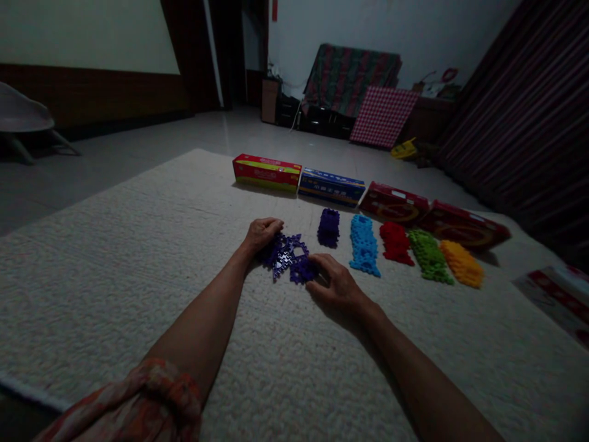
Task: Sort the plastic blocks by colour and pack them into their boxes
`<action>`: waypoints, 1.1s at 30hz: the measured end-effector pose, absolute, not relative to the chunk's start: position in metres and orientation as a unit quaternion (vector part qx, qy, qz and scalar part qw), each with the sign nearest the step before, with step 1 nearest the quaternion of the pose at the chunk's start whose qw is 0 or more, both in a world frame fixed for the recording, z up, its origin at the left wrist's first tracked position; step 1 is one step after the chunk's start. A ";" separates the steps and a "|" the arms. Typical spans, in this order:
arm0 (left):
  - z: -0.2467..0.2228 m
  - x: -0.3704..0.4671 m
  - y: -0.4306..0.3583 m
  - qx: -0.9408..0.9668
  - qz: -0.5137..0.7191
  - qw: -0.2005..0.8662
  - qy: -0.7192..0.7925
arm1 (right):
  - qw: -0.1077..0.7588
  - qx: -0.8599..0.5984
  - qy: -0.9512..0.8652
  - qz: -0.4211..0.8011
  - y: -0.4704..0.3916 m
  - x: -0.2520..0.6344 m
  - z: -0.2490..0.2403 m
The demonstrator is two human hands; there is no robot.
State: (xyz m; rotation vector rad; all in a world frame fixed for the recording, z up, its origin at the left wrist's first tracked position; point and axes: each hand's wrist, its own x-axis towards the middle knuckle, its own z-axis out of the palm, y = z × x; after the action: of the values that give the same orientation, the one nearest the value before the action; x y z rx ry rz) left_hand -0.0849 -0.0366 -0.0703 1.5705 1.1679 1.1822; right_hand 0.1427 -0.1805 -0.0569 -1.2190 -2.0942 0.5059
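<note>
Several purple interlocking plastic pieces (281, 256) with toothed edges lie loosely together on the pale mat. My left hand (264, 234) is curled over the left side of this pile, and its fingers partly hide what they hold. At the right side, my right hand (338, 282) has thumb and fingers on a purple piece (301, 270) with a square hole. Beyond my hands a neat purple stack (329, 227) lies on the mat. To its right are rows of blue pieces (364, 244), red pieces (396, 243), green pieces (431, 256) and orange pieces (462, 264).
Behind the rows stand a red and yellow box (267, 174), a blue box (332, 186) and two dark red boxes (394, 202). Another box (559, 298) lies at the right edge of the mat (138, 258). A pale chair (23, 110) stands far left.
</note>
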 end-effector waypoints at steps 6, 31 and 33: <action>-0.071 -0.085 -0.037 0.621 0.466 0.416 0.474 | 0.326 -0.461 -0.805 0.181 -0.177 0.140 -0.058; -0.070 -0.083 -0.038 0.615 0.466 0.413 0.484 | 0.258 -0.556 -0.786 0.082 -0.168 0.164 -0.049; -0.071 -0.084 -0.037 0.618 0.464 0.411 0.483 | 0.238 -0.561 -0.788 0.094 -0.171 0.165 -0.045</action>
State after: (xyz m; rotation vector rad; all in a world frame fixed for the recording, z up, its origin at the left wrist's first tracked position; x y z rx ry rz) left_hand -0.0838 -0.0374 -0.0710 1.5568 1.2161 1.1688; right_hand 0.1650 -0.1713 -0.0447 -1.5364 -2.1580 0.2588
